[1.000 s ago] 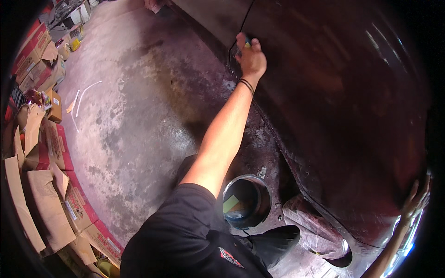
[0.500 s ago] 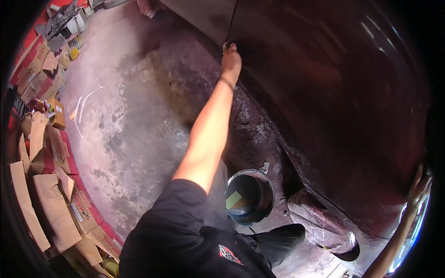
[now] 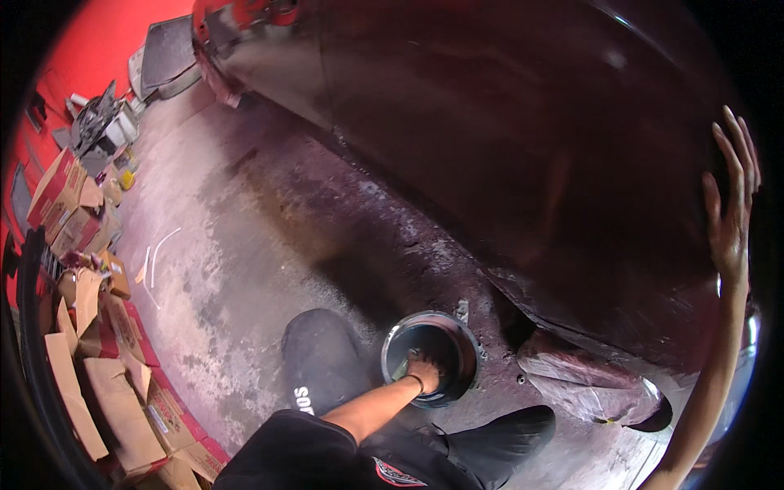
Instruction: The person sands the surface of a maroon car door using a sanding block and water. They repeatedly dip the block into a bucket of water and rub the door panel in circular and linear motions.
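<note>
Down inside a dark round bucket (image 3: 471,353) between my knees is my left hand (image 3: 425,372), a thin band around its wrist. Its fingers are sunk in the bucket and their grip does not show. A sliver of a pale green pad (image 3: 400,369) appears beside the hand. My right hand (image 3: 732,200) rests against the far right of a dark, dull car body panel (image 3: 523,188), its fingers stretched out and slightly apart, holding nothing.
A covered wheel (image 3: 576,377) sits right of the bucket, under the car's lower edge. Opened cardboard boxes (image 3: 122,404) line the left side, with grey parts (image 3: 102,122) behind them by a red wall (image 3: 90,37). White strips (image 3: 155,261) lie on the stained concrete floor.
My left hand has left the panel's lower edge and come down into the bucket. My right hand has moved farther up along the panel. The view has shifted, showing more of the red wall.
</note>
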A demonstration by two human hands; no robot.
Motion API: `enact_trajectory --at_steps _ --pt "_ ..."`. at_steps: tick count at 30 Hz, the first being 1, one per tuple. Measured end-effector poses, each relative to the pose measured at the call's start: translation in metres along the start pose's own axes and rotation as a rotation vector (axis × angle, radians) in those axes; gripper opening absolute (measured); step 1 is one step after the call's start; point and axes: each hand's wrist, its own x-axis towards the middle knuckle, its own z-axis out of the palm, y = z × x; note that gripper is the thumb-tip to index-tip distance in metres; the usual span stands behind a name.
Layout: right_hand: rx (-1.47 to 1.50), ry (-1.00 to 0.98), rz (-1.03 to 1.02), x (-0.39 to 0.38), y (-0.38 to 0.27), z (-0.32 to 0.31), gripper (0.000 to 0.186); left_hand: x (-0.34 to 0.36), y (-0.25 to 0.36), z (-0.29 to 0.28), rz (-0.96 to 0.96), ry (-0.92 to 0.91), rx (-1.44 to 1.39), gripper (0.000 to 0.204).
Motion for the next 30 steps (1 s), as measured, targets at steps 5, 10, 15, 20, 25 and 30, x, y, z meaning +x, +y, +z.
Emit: enact_trajectory --at_steps 5,10,15,20,25,30 --pt "-0.028 0.034 0.038 0.009 -0.012 -0.017 0.053 0.049 -0.025 0.068 -0.037 -0.021 -0.061 0.061" --pt "0.054 0.068 0.106 -0.003 -0.021 -0.019 0.054 0.029 -0.033 -0.007 -0.003 -0.135 -0.919 0.050" --pt "0.152 0.148 0.144 0.004 -0.027 -0.024 0.053 -0.060 -0.023 -0.174 0.190 0.385 -1.857 0.042" --pt "0.182 0.174 0.158 0.004 -0.028 -0.019 0.050 -0.095 0.033 -0.387 0.387 1.337 -1.238 0.059" --pt "0.191 0.177 0.143 0.003 -0.026 -0.021 0.051 -0.118 0.163 -0.492 0.309 1.931 -0.435 0.067" --pt "0.222 0.187 0.142 0.000 -0.027 -0.021 0.050 -0.103 0.216 -0.475 0.568 1.772 -0.077 0.077"
